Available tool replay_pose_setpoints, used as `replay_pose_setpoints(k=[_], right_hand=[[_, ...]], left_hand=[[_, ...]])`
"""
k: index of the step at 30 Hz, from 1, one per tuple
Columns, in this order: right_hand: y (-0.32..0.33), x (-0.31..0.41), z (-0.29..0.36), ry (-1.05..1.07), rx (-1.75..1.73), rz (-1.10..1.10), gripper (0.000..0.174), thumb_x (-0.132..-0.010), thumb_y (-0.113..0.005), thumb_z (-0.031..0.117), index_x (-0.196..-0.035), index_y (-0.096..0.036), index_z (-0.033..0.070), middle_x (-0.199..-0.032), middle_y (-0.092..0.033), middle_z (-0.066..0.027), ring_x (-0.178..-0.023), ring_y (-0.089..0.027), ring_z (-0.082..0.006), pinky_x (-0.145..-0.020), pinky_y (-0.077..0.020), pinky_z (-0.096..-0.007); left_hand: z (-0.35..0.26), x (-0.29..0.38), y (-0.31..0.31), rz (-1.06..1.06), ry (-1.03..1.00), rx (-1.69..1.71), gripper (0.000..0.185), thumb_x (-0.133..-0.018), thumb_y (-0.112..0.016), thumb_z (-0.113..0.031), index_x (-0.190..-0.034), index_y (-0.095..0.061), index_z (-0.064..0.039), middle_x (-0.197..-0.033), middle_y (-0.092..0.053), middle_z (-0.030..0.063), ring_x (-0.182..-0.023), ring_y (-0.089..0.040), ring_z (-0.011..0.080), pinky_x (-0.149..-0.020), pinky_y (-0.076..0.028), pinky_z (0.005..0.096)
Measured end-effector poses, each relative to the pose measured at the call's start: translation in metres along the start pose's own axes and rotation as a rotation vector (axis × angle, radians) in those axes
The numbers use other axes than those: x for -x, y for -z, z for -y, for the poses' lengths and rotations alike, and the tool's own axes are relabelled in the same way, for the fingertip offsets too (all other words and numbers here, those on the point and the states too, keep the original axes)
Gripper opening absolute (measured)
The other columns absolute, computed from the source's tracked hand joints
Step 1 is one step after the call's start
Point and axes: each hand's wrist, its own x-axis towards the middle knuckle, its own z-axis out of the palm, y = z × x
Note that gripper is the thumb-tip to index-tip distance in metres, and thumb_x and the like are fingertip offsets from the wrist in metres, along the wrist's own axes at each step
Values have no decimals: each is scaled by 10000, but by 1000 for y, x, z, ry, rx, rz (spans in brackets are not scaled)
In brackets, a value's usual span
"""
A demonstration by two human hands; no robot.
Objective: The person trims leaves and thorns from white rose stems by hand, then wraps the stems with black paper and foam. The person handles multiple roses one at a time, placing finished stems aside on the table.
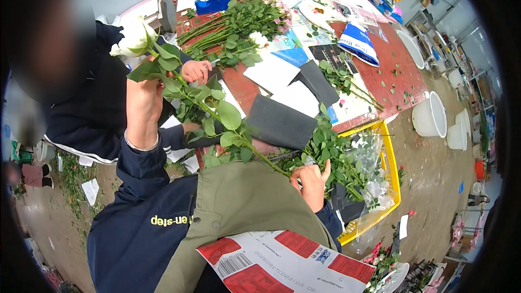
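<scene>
A long-stemmed white rose (134, 40) slants across my front, bloom at the upper left and stem end at the lower right. My left hand (144, 93) grips it just below the bloom; leaves hide part of the fingers. At the lower stem, my right hand (311, 183) pinches the end between thumb and finger, with another finger sticking out. Something small and shiny shows at those fingers, too unclear to name. Beneath the rose lie a dark ribbed mat (281, 122) and white paper sheets (272, 72). Cut leafy stems (336, 158) lie beside my right hand.
A co-worker's hand (196, 72) is close behind the rose at left. Pink roses (260, 14) lie bundled on the red table (401, 69), near a blue tape dispenser (212, 3). A yellow crate (391, 171) stands at right; white buckets (430, 114) stand on the floor.
</scene>
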Motion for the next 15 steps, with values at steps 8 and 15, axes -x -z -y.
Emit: replay_pose_setpoints(k=[8, 15], right_hand=[[4, -3, 0, 46, 115, -187, 160, -777, -679, 32, -849, -569, 122, -899, -669, 22, -920, -615, -203, -1165, -58, -696], [-3, -5, -13, 130, 215, -202, 162, -776, -699, 60, -876, -588, 124, -946, -665, 21, -955, -627, -191, -1155, -79, -716]], left_hand=[[-12, 11, -22, 28, -18, -28, 280, -952, -645, -99, -1204, -596, 13, -997, -676, 94, -828, -648, 174, -708, -538, 311], [-21, 3, -29, -137, 76, -92, 194, -952, -642, -67, -1138, -638, -14, -976, -698, 97, -773, -641, 156, -620, -478, 245]])
